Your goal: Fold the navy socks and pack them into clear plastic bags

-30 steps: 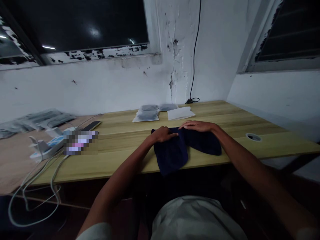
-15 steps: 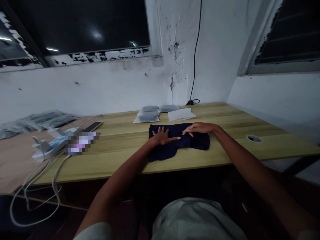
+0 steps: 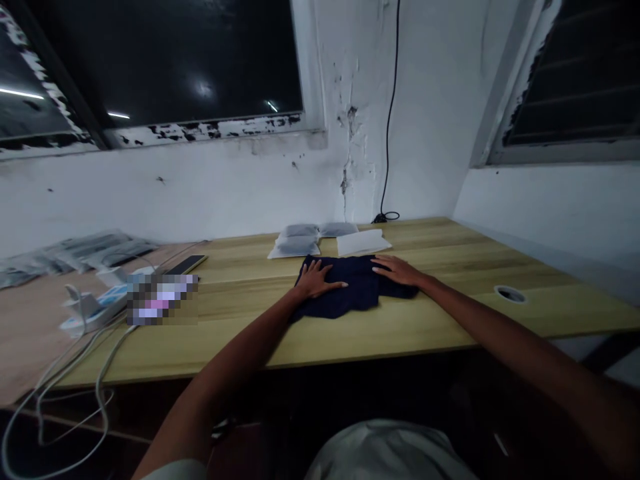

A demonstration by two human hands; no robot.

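A dark navy piece of cloth [image 3: 345,293], perhaps a garment, lies spread on the wooden table near its front edge. My left hand [image 3: 316,280] rests flat on the cloth's left part, fingers apart and thumb stretched to the right. On the right part lies my right hand [image 3: 397,269], its fingers extended over the fabric and pointing left. Neither hand grips anything. Just behind the cloth are several frosted packets [image 3: 300,241] and a flat white sheet or bag [image 3: 363,242].
At the left are a power strip [image 3: 103,308] with plugs and looping white cables, a phone [image 3: 186,265], and a blurred-out item. More plastic-wrapped packs [image 3: 95,250] lie behind them. A cable hole [image 3: 511,294] is in the tabletop [image 3: 475,267]. A black cord [image 3: 388,153] hangs down the wall.
My right hand has gone from bent fingers to lying flatter on the cloth. The cloth's right part has been pulled or folded a little. The view has tilted slightly upward.
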